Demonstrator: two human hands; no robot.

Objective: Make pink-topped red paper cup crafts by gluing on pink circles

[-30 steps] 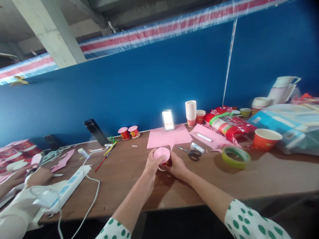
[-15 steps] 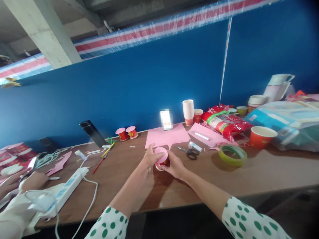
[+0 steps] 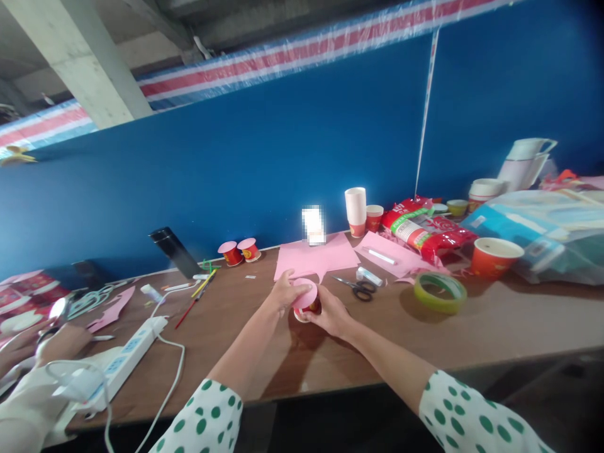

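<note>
Change over the last second: the left hand (image 3: 284,294) is being shifted up and off the cup's side, so more of the red cup (image 3: 310,309) is being exposed below the pink disc (image 3: 306,293).

Hands: disc edge is being pinched by the left, thumb on top; cup wall is being gripped by the right hand (image 3: 333,313).

Location: cup is being held upside down on the desk (image 3: 226,352), mid-front, between both hands; disc is being kept over its upturned base, slightly tilted.

Read: cup is apparently being steadied by the right alone, leaving the disc to be worked by the left. Whether it is being held by glue or just by fingers: can't tell.

Nearby: pink sheets (image 3: 314,258) are being left just behind, scissors (image 3: 361,289) and a small white tube (image 3: 369,277) to the right, a disc-topped cup (image 3: 250,251) being parked with another, back left.
</note>
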